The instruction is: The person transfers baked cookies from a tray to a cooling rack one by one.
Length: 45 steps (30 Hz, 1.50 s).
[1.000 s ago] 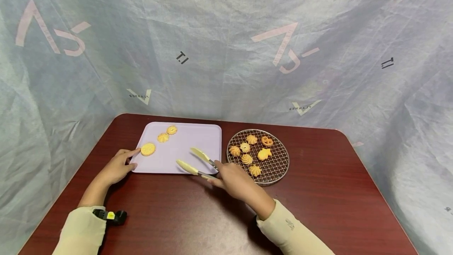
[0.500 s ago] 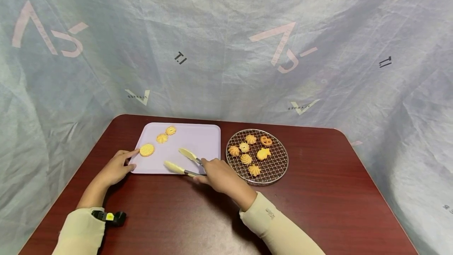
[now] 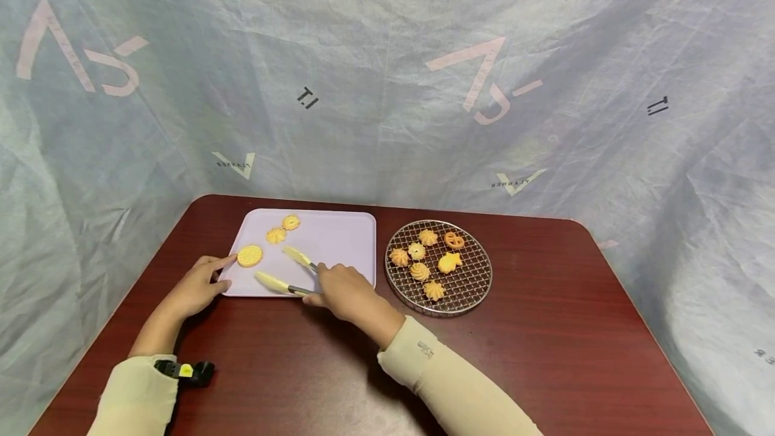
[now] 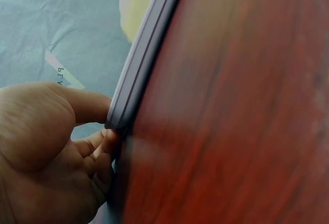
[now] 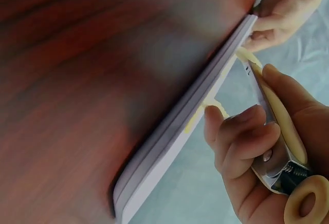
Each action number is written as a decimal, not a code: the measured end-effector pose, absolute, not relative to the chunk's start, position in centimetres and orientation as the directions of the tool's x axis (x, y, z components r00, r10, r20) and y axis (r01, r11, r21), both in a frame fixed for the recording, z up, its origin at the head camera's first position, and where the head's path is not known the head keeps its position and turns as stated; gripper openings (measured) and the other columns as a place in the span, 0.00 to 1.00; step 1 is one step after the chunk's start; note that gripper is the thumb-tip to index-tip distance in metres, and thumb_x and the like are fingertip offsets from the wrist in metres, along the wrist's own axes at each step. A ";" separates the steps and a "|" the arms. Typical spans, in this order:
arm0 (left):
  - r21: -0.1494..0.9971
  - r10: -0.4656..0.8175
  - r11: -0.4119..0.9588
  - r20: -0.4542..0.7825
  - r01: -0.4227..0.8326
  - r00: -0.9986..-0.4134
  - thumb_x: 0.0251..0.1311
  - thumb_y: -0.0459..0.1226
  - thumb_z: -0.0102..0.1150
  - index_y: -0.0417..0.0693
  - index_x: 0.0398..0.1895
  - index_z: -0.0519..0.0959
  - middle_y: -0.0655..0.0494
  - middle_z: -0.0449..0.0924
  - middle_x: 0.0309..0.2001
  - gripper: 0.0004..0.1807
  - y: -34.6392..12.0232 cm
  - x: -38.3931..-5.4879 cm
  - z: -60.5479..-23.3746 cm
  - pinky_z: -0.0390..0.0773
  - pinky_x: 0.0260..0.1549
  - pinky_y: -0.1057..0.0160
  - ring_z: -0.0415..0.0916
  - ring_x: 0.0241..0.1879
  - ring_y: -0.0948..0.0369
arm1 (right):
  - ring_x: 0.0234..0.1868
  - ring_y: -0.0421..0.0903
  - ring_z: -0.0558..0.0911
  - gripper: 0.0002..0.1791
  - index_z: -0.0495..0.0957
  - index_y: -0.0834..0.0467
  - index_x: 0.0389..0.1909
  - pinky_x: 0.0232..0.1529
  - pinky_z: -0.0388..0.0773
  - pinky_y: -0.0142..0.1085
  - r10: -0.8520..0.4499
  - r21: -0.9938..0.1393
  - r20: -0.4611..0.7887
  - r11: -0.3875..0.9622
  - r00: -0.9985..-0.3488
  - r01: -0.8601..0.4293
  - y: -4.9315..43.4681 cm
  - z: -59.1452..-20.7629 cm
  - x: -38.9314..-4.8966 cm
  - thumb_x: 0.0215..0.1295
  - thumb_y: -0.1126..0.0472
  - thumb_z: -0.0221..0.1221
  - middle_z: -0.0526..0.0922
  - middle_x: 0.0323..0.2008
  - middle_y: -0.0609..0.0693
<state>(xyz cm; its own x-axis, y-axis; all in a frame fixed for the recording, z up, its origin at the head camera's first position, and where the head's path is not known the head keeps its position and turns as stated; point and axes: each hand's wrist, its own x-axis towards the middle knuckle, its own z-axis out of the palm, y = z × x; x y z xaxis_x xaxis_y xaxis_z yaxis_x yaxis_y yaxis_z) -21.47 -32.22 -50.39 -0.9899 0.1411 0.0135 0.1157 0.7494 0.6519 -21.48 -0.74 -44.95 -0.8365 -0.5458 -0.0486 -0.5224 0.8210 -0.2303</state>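
Note:
My right hand (image 3: 348, 293) grips a pair of tongs (image 3: 272, 282) with pale yellow tips, spread apart over the lilac tray (image 3: 339, 237). The tips point left, towards a round cookie (image 3: 249, 256) on the tray's left side, and stand apart from it. Behind lie a flower-shaped cookie (image 3: 276, 235) and a small scalloped cookie (image 3: 291, 222). My left hand (image 3: 196, 286) pinches the tray's near left corner between thumb and fingers, as the left wrist view shows. In the right wrist view the tongs' spring end and ring (image 5: 307, 201) show by the palm.
Right of the tray stands a round wire rack (image 3: 475, 278) with several cookies on it, among them a pretzel (image 3: 454, 241) and a fish-shaped cookie (image 3: 450, 262). Both sit on a dark red wooden table (image 3: 545, 328). Grey cloth (image 3: 375, 86) hangs behind.
My right hand has moved left with the tongs, from the tray's right end towards the round cookie. The tongs stay spread. My left hand stays at the tray corner.

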 end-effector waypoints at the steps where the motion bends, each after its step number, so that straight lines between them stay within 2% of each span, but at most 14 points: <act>1: 0.652 0.140 0.750 0.012 0.114 -0.990 0.67 0.25 0.58 0.26 0.72 0.65 0.33 0.66 0.49 0.30 -32.2 -21.4 -50.4 0.69 0.39 0.56 0.67 0.44 0.46 | 0.28 0.49 0.80 0.26 0.77 0.57 0.47 0.30 0.77 0.42 -0.551 -0.225 -0.044 0.818 -0.833 -0.529 -1.1 -45.0 -21.6 0.67 0.38 0.65 0.81 0.30 0.52; 11: 0.651 0.135 0.752 -0.003 0.101 -0.991 0.67 0.26 0.58 0.25 0.72 0.65 0.32 0.65 0.50 0.31 -32.2 -21.5 -50.2 0.68 0.40 0.54 0.67 0.44 0.46 | 0.30 0.47 0.82 0.27 0.78 0.57 0.47 0.30 0.77 0.40 -0.565 -0.137 -0.023 0.819 -0.825 -0.557 -4.2 -45.4 -22.6 0.68 0.36 0.63 0.83 0.32 0.51; 16: 0.646 0.135 0.756 0.003 0.105 -0.991 0.66 0.25 0.58 0.25 0.71 0.65 0.31 0.66 0.50 0.31 -32.1 -21.5 -50.3 0.68 0.39 0.55 0.66 0.43 0.47 | 0.34 0.47 0.84 0.24 0.78 0.56 0.45 0.33 0.79 0.39 -0.572 -0.093 -0.019 0.818 -0.820 -0.568 -5.2 -45.6 -23.1 0.70 0.37 0.61 0.85 0.34 0.51; 21: 0.647 0.145 0.752 0.027 0.128 -0.989 0.66 0.25 0.59 0.24 0.71 0.65 0.31 0.66 0.50 0.31 -32.1 -21.5 -50.2 0.67 0.38 0.58 0.67 0.42 0.49 | 0.34 0.47 0.85 0.25 0.78 0.57 0.47 0.31 0.79 0.39 -0.569 -0.073 -0.023 0.821 -0.822 -0.566 -5.9 -45.7 -23.6 0.71 0.37 0.61 0.85 0.35 0.52; 33: 0.646 0.145 0.752 0.032 0.132 -0.989 0.66 0.25 0.58 0.24 0.71 0.65 0.31 0.66 0.50 0.30 -32.1 -21.5 -50.2 0.67 0.36 0.60 0.67 0.40 0.51 | 0.36 0.46 0.86 0.22 0.79 0.54 0.52 0.36 0.80 0.39 -0.589 -0.058 -0.026 0.808 -0.808 -0.587 -6.0 -46.0 -23.9 0.73 0.40 0.59 0.86 0.38 0.50; 45: 0.636 0.144 0.762 0.010 0.118 -0.989 0.67 0.25 0.58 0.26 0.72 0.65 0.30 0.67 0.51 0.31 -32.1 -21.5 -50.3 0.68 0.40 0.56 0.66 0.43 0.46 | 0.31 0.47 0.83 0.20 0.79 0.53 0.48 0.30 0.78 0.39 -0.590 -0.075 -0.023 0.806 -0.807 -0.587 -5.2 -45.6 -23.4 0.73 0.40 0.60 0.84 0.34 0.50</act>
<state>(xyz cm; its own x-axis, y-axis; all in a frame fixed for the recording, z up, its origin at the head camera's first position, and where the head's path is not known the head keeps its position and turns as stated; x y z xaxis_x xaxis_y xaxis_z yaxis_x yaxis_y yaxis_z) -21.47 -32.09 -50.30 -0.9895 0.1444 0.0102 0.1178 0.7624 0.6363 -23.40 -5.15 -45.60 -0.8068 -0.5904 -0.0230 -0.5875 0.8057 -0.0750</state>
